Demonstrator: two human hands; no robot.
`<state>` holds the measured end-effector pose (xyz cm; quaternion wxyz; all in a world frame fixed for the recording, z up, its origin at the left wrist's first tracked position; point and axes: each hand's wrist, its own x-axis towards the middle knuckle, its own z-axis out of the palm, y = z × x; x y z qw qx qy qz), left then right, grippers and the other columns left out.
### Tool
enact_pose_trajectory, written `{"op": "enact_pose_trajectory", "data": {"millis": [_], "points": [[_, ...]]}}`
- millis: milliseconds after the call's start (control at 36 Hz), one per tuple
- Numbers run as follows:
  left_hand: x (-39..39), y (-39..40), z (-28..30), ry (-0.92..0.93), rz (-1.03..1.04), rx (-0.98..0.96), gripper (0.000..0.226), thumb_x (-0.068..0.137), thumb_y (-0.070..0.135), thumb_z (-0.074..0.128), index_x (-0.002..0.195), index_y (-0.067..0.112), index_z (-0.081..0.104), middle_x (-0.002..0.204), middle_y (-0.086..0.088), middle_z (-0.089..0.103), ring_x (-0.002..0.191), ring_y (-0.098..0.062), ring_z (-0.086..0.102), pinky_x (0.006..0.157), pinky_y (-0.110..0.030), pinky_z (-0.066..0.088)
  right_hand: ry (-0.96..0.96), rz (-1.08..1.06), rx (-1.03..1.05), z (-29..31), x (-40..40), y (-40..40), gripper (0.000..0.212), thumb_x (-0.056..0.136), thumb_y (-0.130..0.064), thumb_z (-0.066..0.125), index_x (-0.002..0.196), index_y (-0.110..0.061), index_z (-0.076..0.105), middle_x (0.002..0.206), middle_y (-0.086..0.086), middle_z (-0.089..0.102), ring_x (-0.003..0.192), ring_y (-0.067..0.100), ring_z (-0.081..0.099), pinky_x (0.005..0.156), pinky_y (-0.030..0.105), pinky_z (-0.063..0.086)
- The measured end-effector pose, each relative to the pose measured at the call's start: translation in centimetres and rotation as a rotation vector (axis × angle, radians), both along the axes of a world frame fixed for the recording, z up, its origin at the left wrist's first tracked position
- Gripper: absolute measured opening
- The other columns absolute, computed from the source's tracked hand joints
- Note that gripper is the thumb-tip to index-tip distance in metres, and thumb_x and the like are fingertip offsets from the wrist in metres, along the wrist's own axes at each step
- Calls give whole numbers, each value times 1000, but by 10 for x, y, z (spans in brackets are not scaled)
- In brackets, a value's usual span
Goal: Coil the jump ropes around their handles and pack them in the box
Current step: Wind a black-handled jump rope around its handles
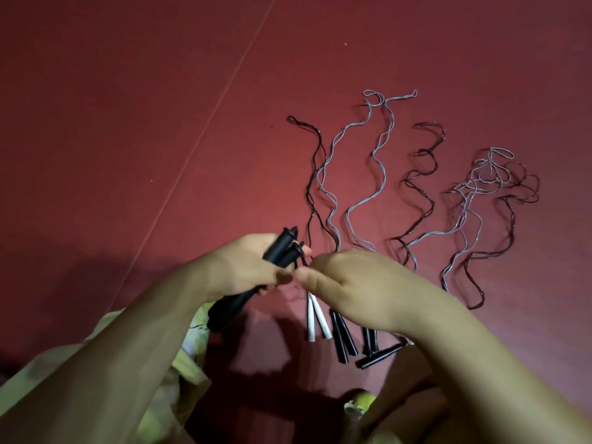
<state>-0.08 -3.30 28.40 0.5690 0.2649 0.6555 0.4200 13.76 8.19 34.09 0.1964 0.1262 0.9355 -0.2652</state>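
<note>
My left hand (246, 267) grips a pair of black jump-rope handles (282, 251) held side by side, tips pointing up and to the right. My right hand (349, 286) pinches the black rope (312, 184) right beside the handle tips. This rope trails away across the red floor. Under my right hand lie white handles (315, 322) and two pairs of black handles (342, 339), (378, 355). Their wavy grey rope (376, 155) and another black rope (419, 187) stretch away from me. No box shows in view.
A tangled bunch of grey and black ropes (490, 187) lies at the right on the red floor (128, 123). A thin pale seam (208, 123) runs diagonally across the floor. Yellowish cloth (189, 363) covers my lap at the bottom.
</note>
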Motion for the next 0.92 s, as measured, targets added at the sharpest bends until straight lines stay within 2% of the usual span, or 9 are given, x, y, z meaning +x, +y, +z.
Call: {"op": "enact_pose_trajectory", "data": {"millis": [56,139,222,306,389,500,639,833,917], "points": [[2,0,-4,122,-90,-55,22,72,-1,67,76,17,56,62,0,52,47,-8,45,49,-23,38,38,62,24,1,2,3,35,97,-44,41,70,-25,34,64,-5,40,65,21,38,59,35,27],[11,2,-9,178,-211,-63,30,73,-1,73,70,22,53,52,13,49,46,0,42,53,-23,36,123,92,-17,7,3,9,7,93,-29,56,87,-26,58,68,-9,53,63,11,44,57,27,31],[25,3,-6,73,-271,-65,34,77,0,74,61,24,57,48,13,50,43,2,44,50,-17,39,257,-29,-236,14,1,14,8,89,-16,64,86,-22,69,66,-17,60,64,-4,55,59,10,36],[35,6,2,54,-377,-16,39,80,8,73,50,30,63,43,13,50,42,1,43,50,-17,39,315,-156,-446,7,-8,14,18,86,-9,67,76,-24,66,65,-13,61,61,-1,56,61,12,42],[38,7,7,-96,-366,127,26,78,5,75,70,28,66,52,11,55,48,-3,46,51,-19,41,282,-386,-731,-12,-18,13,22,85,-3,68,73,-17,57,56,-4,55,50,8,49,51,22,40],[34,2,1,-338,-286,313,28,71,41,80,92,26,71,60,6,56,51,-9,48,53,-25,42,142,-687,-1145,-31,-19,17,24,88,-5,60,70,-14,47,47,-1,49,37,10,41,36,18,27],[18,-3,-2,-616,-60,351,40,60,42,87,90,18,73,65,-1,57,47,-10,48,47,-23,40,343,-729,-1173,-38,-20,17,28,89,-18,59,71,-15,38,51,10,42,36,11,29,37,16,20],[15,-2,0,-615,60,268,41,51,32,91,83,16,72,66,-5,61,46,-11,48,44,-23,40,471,-630,-969,-38,-20,14,22,88,-31,49,73,-16,43,62,12,38,49,13,28,44,24,20],[12,-3,1,-657,76,256,67,44,37,94,92,7,56,69,-8,64,46,-12,52,42,-23,42,511,-587,-775,-40,-20,15,23,89,-29,51,69,-17,46,57,3,41,48,7,34,47,18,28]]}}
